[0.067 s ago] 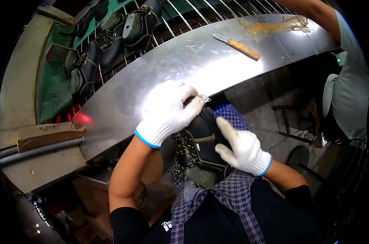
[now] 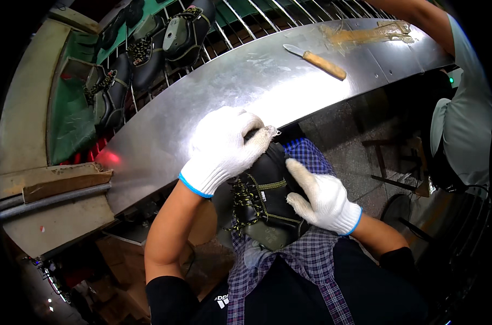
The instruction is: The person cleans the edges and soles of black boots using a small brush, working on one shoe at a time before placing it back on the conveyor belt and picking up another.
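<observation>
A black work shoe [image 2: 276,195] with yellow stitching and black-and-yellow laces lies tilted over my lap, below the bench edge. My left hand [image 2: 230,138], in a white knit glove with a blue cuff, is closed on the shoe's far end, its thumb and fingers pinching together there. A small frayed whitish bit shows at the fingertips. My right hand [image 2: 324,200], gloved alike, grips the shoe's right side, thumb on the upper and forefinger along the sole edge. Its other fingers are hidden.
On the metal bench [image 2: 230,81] lies a wooden-handled knife [image 2: 322,64], with brown tape [image 2: 370,35] beyond it. Several similar shoes [image 2: 148,57] rest on a rack of metal rods at the far left. A co-worker's arm [image 2: 419,21] reaches in at far right, near a stool [image 2: 400,165].
My right forefinger has slid slightly down and nearer along the shoe's edge. My left hand stays in place on the far end.
</observation>
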Action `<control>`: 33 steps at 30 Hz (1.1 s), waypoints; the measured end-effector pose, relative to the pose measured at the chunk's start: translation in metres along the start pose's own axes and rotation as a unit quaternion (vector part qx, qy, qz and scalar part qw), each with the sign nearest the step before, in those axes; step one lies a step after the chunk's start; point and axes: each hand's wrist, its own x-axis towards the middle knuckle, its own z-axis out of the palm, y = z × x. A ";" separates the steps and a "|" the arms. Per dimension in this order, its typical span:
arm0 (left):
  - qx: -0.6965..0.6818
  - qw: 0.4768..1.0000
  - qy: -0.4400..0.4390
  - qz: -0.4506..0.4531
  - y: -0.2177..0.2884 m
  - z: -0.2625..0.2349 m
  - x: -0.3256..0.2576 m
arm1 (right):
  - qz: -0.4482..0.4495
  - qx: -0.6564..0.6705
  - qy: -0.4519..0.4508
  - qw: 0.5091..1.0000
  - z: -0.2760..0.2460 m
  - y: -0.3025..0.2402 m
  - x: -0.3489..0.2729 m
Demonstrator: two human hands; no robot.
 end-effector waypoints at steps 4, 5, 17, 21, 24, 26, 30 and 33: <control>-0.020 1.000 0.008 0.017 -0.002 0.002 0.004 | -0.006 -0.005 -0.122 0.992 -0.013 0.002 -0.006; -0.007 0.999 0.003 0.051 -0.006 -0.001 0.002 | -0.008 0.001 -0.149 0.989 -0.015 0.002 -0.010; -0.529 0.767 0.261 -0.251 -0.032 0.042 -0.039 | 0.006 0.003 -0.165 0.986 -0.006 -0.002 0.097; -0.535 0.760 0.285 -0.234 -0.036 0.047 -0.041 | -0.079 0.007 -0.196 0.978 -0.010 -0.015 0.153; -0.550 0.739 0.318 -0.225 -0.044 0.052 -0.041 | -0.002 0.077 -0.286 0.955 0.005 -0.003 0.187; -0.609 0.687 0.300 -0.259 -0.043 0.047 -0.044 | 0.002 0.076 -0.268 0.960 0.020 0.001 0.189; -0.660 0.668 0.225 -0.261 -0.035 0.028 -0.040 | 0.034 0.079 -0.222 0.971 0.013 -0.017 0.173; -0.720 0.606 0.269 -0.206 -0.012 0.007 -0.049 | 0.037 0.129 -0.192 0.972 -0.014 -0.040 0.156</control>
